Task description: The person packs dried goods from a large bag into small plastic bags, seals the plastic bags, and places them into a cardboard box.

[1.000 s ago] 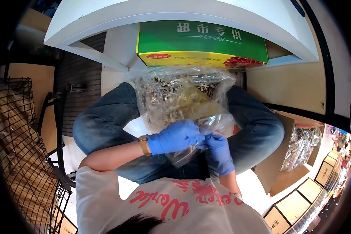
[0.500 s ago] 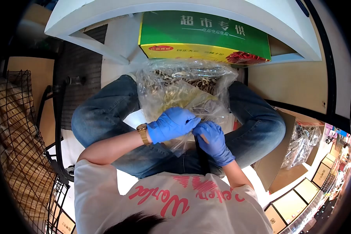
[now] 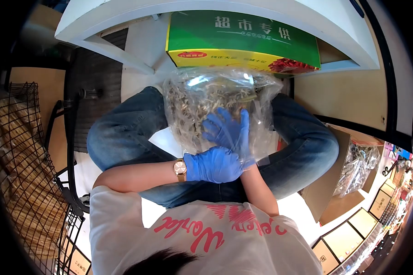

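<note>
A clear plastic bag [image 3: 188,101] full of dried, pale and dark shreds lies between my knees. My right hand [image 3: 227,130], in a blue glove, reaches inside the bag under the clear film, its fingers spread over the contents. Closed near the right wrist, my left hand [image 3: 215,165], also gloved in blue, grips the bag's gathered edge. A gold watch [image 3: 180,169] is on the left wrist.
Behind the bag, a green and yellow box [image 3: 243,43] stands under a white table [image 3: 215,5]. At the left is a black wire basket [image 3: 27,183] with long tan bundles. An open carton [image 3: 326,178] holding clear packages sits at the right.
My right hand has moved from the bag's edge into the bag and its fingers have opened out. My left hand has shifted slightly right and down toward the right wrist.
</note>
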Tool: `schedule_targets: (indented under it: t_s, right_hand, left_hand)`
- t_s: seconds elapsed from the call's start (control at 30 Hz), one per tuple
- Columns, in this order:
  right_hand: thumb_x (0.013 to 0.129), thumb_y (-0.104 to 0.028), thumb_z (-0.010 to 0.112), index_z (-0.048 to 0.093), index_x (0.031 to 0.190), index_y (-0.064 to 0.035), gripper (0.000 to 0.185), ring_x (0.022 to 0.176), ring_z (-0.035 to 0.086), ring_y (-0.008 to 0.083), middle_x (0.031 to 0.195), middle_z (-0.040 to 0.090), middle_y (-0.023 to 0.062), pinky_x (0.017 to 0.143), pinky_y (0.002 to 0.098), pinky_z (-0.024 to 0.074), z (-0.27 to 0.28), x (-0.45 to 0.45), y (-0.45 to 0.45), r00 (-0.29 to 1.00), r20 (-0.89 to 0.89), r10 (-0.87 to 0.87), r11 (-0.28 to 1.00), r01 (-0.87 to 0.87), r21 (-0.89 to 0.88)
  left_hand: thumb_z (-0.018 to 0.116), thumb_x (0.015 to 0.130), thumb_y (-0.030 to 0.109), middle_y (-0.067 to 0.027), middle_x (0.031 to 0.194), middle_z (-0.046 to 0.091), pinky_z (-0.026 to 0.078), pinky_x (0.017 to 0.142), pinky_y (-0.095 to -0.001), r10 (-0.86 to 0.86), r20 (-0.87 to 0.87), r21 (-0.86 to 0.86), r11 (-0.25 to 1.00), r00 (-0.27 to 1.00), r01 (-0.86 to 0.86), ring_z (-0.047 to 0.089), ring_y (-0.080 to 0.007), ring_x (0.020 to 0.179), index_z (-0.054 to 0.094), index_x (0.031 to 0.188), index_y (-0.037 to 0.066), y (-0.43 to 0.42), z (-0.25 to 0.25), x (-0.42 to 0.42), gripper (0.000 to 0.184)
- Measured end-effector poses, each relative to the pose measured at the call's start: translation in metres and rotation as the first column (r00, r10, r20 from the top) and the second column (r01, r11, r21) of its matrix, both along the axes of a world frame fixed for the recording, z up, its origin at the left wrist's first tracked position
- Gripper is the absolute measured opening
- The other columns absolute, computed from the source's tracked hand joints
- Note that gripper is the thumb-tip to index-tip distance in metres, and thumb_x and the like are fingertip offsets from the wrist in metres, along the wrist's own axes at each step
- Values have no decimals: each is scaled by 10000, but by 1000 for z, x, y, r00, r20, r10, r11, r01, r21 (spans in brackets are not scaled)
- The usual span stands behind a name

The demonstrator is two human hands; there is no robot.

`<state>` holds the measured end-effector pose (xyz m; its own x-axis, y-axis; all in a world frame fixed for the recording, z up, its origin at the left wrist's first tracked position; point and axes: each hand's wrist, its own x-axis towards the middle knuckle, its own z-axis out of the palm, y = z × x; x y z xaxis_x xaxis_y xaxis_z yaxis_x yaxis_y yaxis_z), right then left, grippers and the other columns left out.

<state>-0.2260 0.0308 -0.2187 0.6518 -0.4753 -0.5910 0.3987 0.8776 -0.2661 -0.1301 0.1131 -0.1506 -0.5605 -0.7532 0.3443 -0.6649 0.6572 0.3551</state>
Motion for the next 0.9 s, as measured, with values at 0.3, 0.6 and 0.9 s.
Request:
schedule_targets:
  t_s: [0.3, 0.6, 0.9]
  right_hand:
    - [888, -527, 525, 307, 1477, -152, 732, 1405, 210, 408, 1515, 270, 205, 1138, 521, 163, 18, -1, -52, 469, -753, -463, -300, -882, -364]
    - [898, -338, 514, 396, 1393, -95, 564, 1227, 405, 337, 1298, 442, 180, 1005, 425, 319, 7, -3, -15, 491, -845, -213, -508, -794, -333]
    - [909, -125, 501, 496, 1298, -31, 400, 1028, 625, 257, 1054, 637, 152, 856, 318, 494, 56, -38, -32, 327, -892, 312, -526, -722, -449]
  left_hand:
    - [684, 773, 473, -54, 879, 599, 466, 656, -369, -127, -286, 3, 991, 950, 133, 587, -238, 805, 644, 904, 129, -24, 40, 26, 370]
    - [773, 620, 480, -181, 1476, 324, 249, 1114, -493, -90, 30, 379, 923, 996, 72, 336, -355, 1351, 244, 1485, 89, -40, 9, 22, 1086]
    - [719, 782, 333, -103, 1229, 604, 496, 882, -354, 92, -282, 685, 716, 955, 133, 621, -287, 1039, 384, 1445, 192, -56, 22, 54, 757]
